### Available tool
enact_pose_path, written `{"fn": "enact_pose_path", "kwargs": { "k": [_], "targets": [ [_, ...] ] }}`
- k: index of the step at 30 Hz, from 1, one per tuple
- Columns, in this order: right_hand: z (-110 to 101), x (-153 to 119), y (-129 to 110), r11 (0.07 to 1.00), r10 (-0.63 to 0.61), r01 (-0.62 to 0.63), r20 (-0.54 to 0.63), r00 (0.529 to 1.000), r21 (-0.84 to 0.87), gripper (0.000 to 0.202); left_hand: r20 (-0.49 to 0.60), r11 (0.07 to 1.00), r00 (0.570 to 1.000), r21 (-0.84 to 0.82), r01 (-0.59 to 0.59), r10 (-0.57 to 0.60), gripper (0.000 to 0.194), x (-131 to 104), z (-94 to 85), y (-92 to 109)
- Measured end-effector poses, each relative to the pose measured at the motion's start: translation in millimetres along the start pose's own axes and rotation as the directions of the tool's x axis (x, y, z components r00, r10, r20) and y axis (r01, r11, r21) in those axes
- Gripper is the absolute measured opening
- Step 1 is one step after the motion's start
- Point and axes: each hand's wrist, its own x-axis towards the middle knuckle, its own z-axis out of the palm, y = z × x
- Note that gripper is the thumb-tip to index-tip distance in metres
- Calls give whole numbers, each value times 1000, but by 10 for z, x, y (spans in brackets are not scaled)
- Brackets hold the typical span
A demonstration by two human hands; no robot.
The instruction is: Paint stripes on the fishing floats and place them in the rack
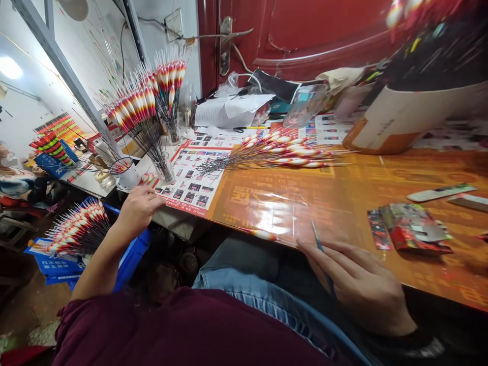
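My right hand [358,284] holds a thin paintbrush [316,235] with its tip pointing up, just over the front edge of the orange-covered table [354,203]. A red, white and yellow fishing float [261,234] lies along that edge, left of this hand. My left hand [139,207] is at the table's left corner with its fingers bent together; what they hold, if anything, is hidden. Just behind it stands a glass [164,170] full of upright floats [133,109]. A loose pile of similar floats [282,148] lies mid-table, their dark stems toward the left.
A white mug [126,175] stands left of the glass. At right are a crumpled colourful packet [415,229], a flat strip [440,193] and a large bucket [400,119] of floats. Papers [232,109] lie at the back. A blue crate [131,254] with floats sits below left.
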Motion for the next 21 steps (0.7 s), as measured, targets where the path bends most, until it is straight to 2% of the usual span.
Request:
{"fn": "enact_pose_path", "kwargs": {
  "k": [2, 4, 6, 8, 9, 11, 12, 13, 15, 17, 18, 19, 21],
  "targets": [
    [44, 12, -40, 999, 34, -34, -8, 999, 17, 29, -49, 999, 999, 40, 2, 0, 21, -24, -53, 61],
    [98, 21, -85, 996, 71, -70, -15, 997, 54, 23, -170, 994, 985, 99, 43, -25, 22, -58, -115, 168],
    [154, 24, -133, 989, 110, -107, -19, 994, 99, 19, -309, 986, 950, 133, 98, -53, 25, -101, -161, 293],
    [201, 23, -182, 978, 143, -139, -17, 990, 153, 18, -391, 987, 916, 86, 136, -92, 23, -141, -164, 392],
    [217, 24, -207, 970, 165, -160, -13, 986, 184, 19, -393, 990, 911, 19, 141, -122, 20, -153, -146, 420],
    [234, 29, -260, 945, 210, -206, 14, 978, 256, 17, -326, 966, 920, -208, 153, -216, 17, -157, -80, 432],
    [236, 34, -287, 929, 232, -231, 31, 972, 289, 16, -260, 919, 928, -358, 166, -268, 21, -148, -39, 420],
    [237, 40, -314, 913, 252, -255, 52, 966, 319, 14, -176, 838, 934, -515, 183, -312, 26, -132, 3, 403],
    [240, 53, -366, 883, 268, -284, 93, 959, 373, 13, -2, 587, 929, -775, 233, -371, 34, -92, 72, 371],
    [256, 61, -412, 867, 261, -284, 113, 959, 410, 12, 117, 337, 902, -901, 272, -416, 38, -47, 112, 365],
    [270, 62, -432, 864, 253, -278, 116, 960, 420, 13, 146, 255, 886, -926, 279, -440, 38, -26, 123, 373],
    [286, 61, -449, 865, 245, -270, 112, 963, 423, 14, 152, 216, 870, -935, 281, -470, 38, -8, 129, 386],
    [318, 55, -474, 870, 247, -260, 85, 965, 419, 17, 109, 245, 848, -931, 270, -519, 38, 18, 134, 417]
  ]
}}
